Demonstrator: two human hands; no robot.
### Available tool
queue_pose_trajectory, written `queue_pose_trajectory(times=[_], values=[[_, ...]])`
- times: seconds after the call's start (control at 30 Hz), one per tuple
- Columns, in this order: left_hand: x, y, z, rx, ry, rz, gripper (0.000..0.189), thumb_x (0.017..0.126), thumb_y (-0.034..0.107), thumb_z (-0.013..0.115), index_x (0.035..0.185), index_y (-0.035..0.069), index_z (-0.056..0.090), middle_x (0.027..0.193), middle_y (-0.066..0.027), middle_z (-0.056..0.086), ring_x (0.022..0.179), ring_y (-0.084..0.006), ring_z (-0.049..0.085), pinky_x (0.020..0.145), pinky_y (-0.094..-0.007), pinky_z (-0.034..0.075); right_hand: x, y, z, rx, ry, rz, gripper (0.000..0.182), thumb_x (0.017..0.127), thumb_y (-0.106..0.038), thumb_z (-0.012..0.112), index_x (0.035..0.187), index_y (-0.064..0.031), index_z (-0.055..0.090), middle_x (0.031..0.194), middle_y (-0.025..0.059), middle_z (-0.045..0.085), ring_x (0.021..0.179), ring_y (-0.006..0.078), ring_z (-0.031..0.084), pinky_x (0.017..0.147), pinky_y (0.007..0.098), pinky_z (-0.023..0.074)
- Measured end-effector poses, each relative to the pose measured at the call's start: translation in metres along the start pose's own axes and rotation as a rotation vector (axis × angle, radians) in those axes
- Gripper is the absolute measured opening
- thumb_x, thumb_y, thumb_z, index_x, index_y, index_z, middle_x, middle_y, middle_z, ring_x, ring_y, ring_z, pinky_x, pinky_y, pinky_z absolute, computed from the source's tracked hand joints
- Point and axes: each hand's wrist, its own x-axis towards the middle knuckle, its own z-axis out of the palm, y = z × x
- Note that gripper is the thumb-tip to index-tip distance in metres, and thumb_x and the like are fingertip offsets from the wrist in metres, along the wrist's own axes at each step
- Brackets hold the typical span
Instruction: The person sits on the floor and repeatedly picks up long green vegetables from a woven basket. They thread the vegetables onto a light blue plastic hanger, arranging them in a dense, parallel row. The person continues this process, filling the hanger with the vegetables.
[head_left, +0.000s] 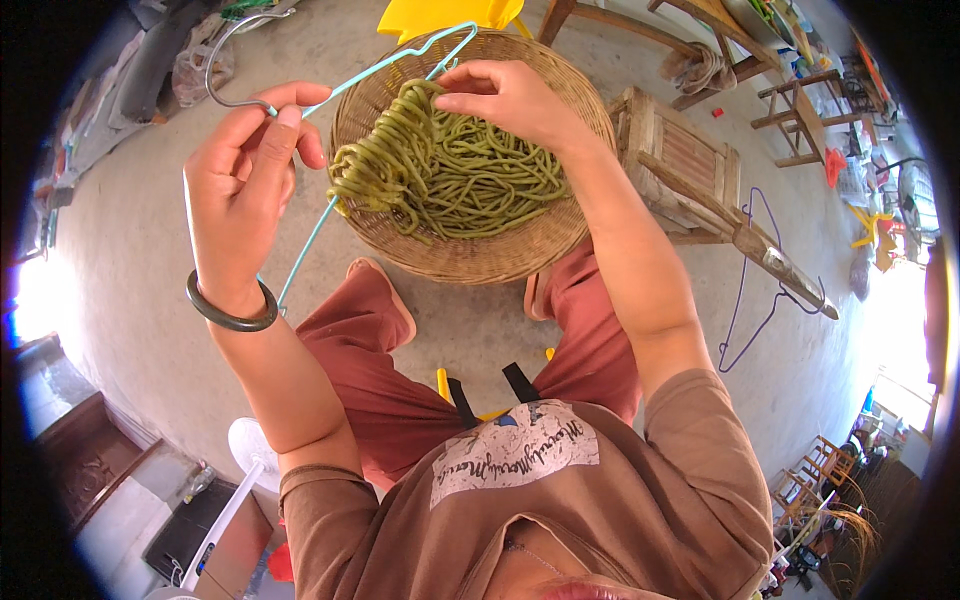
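A light-blue clothes hanger (369, 71) with a bare metal hook is tilted over a round wicker basket (480, 266). My left hand (247, 165) grips it at the base of the hook, thumb against fingers. Many long green beans (390, 146) hang in a packed row over the hanger's lower bar. More long beans (495, 180) lie in a tangled heap inside the basket. At the far end of the row, my right hand (495, 97) has its fingertips at the bar and the last beans; whether it pinches one is hard to see.
To the right of the basket stands a worn wooden chair (690, 157), with a purple hanger (745, 270) hooked on its wooden leg. A yellow plastic stool (450, 15) is beyond the basket. A white fan (251, 450) stands at the lower left.
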Motion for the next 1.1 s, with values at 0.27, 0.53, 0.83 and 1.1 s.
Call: queue_pose_trajectory(times=[0.27,0.53,0.83,1.1], values=[[0.001,0.001,0.005,0.025,-0.043,-0.001,0.019,0.104,0.010,0.056,0.105,-0.004,0.069,0.094,-0.0085,0.071,0.051,0.0007,0.038,0.045,-0.0183,0.028,0.009,-0.012,0.022,0.093,0.234,0.003,0.020,0.095,-0.019,0.072,0.098,0.0011,0.075,0.084,0.0041,0.075,0.076,0.0095,0.068,0.069,0.0257,0.0515],[0.000,-0.002,0.006,-0.009,-0.010,0.023,0.022,0.104,0.013,0.058,0.114,-0.001,0.071,0.072,0.0003,0.064,0.052,0.0019,0.033,0.046,-0.0192,0.023,0.009,-0.001,0.018,0.278,0.259,0.013,0.020,0.092,-0.018,0.073,0.101,-0.0004,0.076,0.089,0.0062,0.076,0.083,0.0110,0.069,0.075,0.0277,0.0531],[-0.003,0.006,-0.006,0.014,0.056,0.019,0.022,0.103,0.011,0.058,0.116,-0.002,0.071,0.073,-0.0025,0.066,0.052,0.0020,0.034,0.046,-0.0181,0.023,0.002,0.016,-0.019,-0.154,-0.054,-0.092,0.025,0.088,-0.022,0.075,0.101,-0.0010,0.074,0.089,0.0044,0.074,0.081,0.0145,0.065,0.077,0.0315,0.0515],[-0.012,0.021,-0.019,0.145,0.135,0.143,0.025,0.105,0.008,0.051,0.113,-0.008,0.068,0.098,-0.0144,0.071,0.057,-0.0018,0.047,0.046,-0.0166,0.028,0.012,0.024,-0.012,-0.049,-0.023,-0.144,0.034,0.095,-0.028,0.073,0.121,-0.0056,0.072,0.104,0.0069,0.076,0.100,0.0140,0.072,0.090,0.0297,0.0550]])
